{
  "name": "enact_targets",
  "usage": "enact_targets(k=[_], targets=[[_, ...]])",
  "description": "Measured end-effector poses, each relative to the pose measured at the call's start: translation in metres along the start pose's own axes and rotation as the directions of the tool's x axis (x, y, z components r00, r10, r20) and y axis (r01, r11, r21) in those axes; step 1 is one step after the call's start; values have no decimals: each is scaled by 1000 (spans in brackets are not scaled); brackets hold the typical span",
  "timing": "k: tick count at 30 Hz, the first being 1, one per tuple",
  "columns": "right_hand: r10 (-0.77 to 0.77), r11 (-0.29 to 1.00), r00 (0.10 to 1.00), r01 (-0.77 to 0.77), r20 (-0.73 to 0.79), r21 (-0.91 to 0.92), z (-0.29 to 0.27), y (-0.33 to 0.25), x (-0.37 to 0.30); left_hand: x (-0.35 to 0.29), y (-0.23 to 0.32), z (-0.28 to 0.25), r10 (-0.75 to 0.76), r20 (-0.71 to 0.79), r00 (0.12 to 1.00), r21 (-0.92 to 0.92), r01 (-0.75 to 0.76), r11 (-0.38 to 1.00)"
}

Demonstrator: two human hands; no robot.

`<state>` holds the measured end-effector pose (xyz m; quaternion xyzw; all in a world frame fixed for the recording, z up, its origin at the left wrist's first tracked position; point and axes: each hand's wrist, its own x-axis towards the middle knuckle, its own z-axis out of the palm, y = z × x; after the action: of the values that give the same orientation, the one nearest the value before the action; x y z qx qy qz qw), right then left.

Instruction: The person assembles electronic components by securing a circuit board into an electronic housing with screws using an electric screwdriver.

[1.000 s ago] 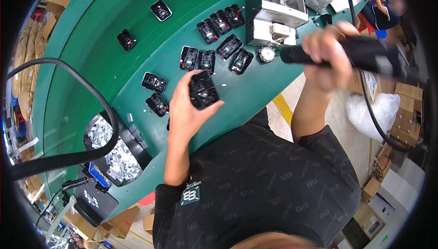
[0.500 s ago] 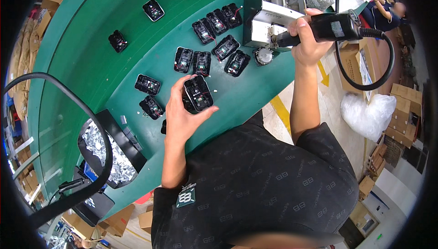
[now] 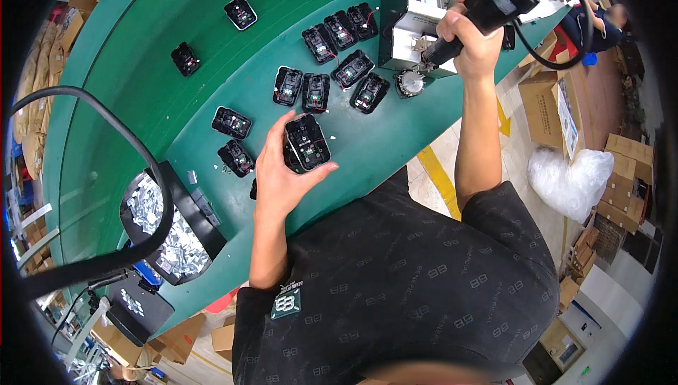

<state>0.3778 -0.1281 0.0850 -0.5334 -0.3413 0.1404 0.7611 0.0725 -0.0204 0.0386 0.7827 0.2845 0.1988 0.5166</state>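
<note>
My left hand is wrapped round an open black plastic housing, its hollow side up with small parts and a red wire inside. The fingers lie along its far left side and the thumb along its near edge. In my right hand is a black electric screwdriver, held slantwise with its cable at the upper right. Its tip points down-left at the front of a white and black box-shaped machine, just above a round metal piece. I cannot tell whether the tip touches anything.
Several similar housings lie on the green table, and others on the green strip beyond. A black tray of small silvery pieces stands at the left. A thick black cable arcs across the left. Another person is at the far right.
My right hand has moved slightly up and left, tilting the screwdriver more steeply, with its tip lower near the round metal piece. My left hand holds the housing almost unmoved.
</note>
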Motion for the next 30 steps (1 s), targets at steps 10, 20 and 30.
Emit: enact_targets(k=[10, 20, 30], targets=[[205, 957, 968, -229, -145, -177, 19, -13, -23, -9, -6, -3, 131, -11, 991, 29, -130, 991], [-79, 862, 982, -18, 169, 507, 61, -70, -69, 2, 17, 10, 226, 15, 974, 79, -227, 971], [-125, 858, 934, -67, 335, 509, 102, -71, -87, 6, 29, 13, 314, -76, 946, 149, -301, 942]])
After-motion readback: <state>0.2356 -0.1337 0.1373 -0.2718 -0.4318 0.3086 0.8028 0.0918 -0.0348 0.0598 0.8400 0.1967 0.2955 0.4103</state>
